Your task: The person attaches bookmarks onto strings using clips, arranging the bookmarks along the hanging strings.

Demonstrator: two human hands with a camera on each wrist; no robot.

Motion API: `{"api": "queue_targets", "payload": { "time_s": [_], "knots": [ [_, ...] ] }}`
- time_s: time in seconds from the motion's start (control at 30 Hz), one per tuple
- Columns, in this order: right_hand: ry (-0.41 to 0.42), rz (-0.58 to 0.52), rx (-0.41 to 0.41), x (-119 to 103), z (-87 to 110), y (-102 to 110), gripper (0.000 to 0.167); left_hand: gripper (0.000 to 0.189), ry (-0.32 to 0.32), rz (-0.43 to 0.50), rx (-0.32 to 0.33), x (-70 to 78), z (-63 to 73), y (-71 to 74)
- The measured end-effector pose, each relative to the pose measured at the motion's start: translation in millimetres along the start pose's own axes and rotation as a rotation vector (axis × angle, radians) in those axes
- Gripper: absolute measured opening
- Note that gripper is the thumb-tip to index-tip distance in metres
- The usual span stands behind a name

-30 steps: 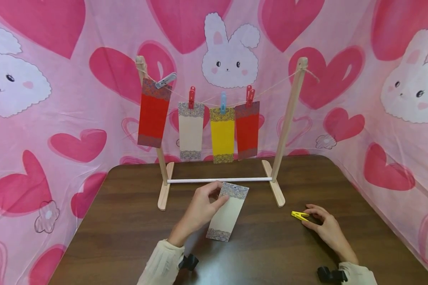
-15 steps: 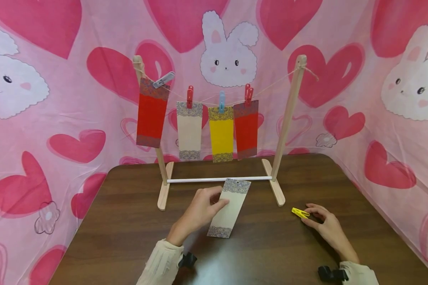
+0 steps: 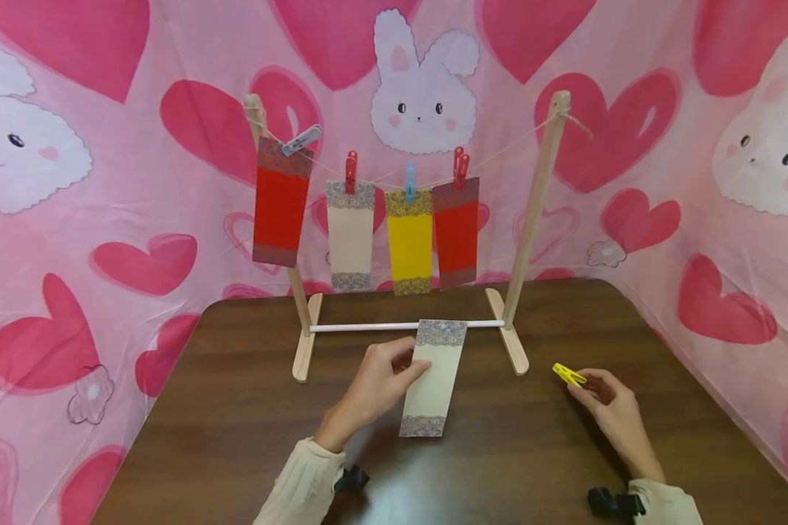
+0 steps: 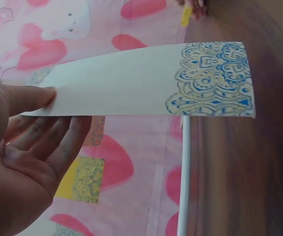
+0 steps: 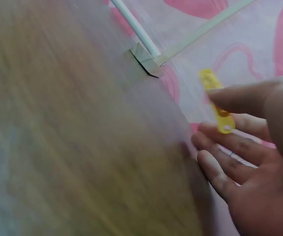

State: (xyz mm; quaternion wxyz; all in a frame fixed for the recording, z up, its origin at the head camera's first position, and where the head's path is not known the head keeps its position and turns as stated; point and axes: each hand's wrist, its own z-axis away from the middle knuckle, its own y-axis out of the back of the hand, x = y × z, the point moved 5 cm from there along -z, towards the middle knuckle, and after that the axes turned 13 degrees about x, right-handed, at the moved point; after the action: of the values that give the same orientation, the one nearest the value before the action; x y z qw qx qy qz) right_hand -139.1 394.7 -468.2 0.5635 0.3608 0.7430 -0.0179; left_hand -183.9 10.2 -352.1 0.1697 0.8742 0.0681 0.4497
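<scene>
My left hand (image 3: pixel 382 379) pinches a cream bookmark-like card (image 3: pixel 435 375) by its left edge, thumb in front and fingers behind. Patterned lace-like bands cross both ends of the card, blue and tan in the left wrist view (image 4: pixel 211 78). It stands nearly upright over the table, its top overlapping the rack's white bar (image 3: pixel 368 327). To the right, my right hand (image 3: pixel 613 412) pinches a yellow clothespin (image 3: pixel 568 375) between thumb and fingers. The right wrist view shows the clothespin (image 5: pixel 223 120) under the thumb, with the other fingers loosely bent below.
Behind the hands stands a wooden rack (image 3: pixel 536 211) with a string between its posts. From it hang a red card (image 3: pixel 280 208) at left, a cream card (image 3: pixel 350 237), a yellow card (image 3: pixel 410 244) and another red card (image 3: pixel 456 237), held by clothespins. A pink curtain (image 3: pixel 190 160) encloses the brown table (image 3: pixel 236 437).
The left hand has brought the cream card slightly up and right, and the card stands straighter. My right hand, with the yellow clothespin, has shifted a little right and up.
</scene>
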Motion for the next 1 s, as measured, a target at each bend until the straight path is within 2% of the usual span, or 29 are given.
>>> {"api": "queue_targets", "payload": {
  "time_s": [0.13, 0.33, 0.57, 0.77, 1.0],
  "knots": [
    [0.023, -0.033, 0.071, -13, -6.2, 9, 0.035, 0.005, 0.019, 0.03, 0.013, 1.7, -0.7, -4.9],
    [0.157, -0.036, 0.104, -62, -21.6, 21, 0.035, 0.006, -0.005, 0.053, 0.028, 8.2, -6.7, -8.6],
    [0.314, 0.018, 0.106, -117, -37.7, 39, 0.037, 0.013, 0.015, 0.053, 0.015, 16.6, -21.1, -9.2],
    [0.43, 0.059, 0.08, -157, -44.8, 45, 0.04, 0.019, 0.037, 0.056, 0.011, 21.4, -33.1, -7.1],
    [0.559, 0.074, 0.075, -202, -51.1, 61, 0.043, 0.022, 0.048, 0.046, 0.045, 24.1, -47.8, -9.5]
  ]
}}
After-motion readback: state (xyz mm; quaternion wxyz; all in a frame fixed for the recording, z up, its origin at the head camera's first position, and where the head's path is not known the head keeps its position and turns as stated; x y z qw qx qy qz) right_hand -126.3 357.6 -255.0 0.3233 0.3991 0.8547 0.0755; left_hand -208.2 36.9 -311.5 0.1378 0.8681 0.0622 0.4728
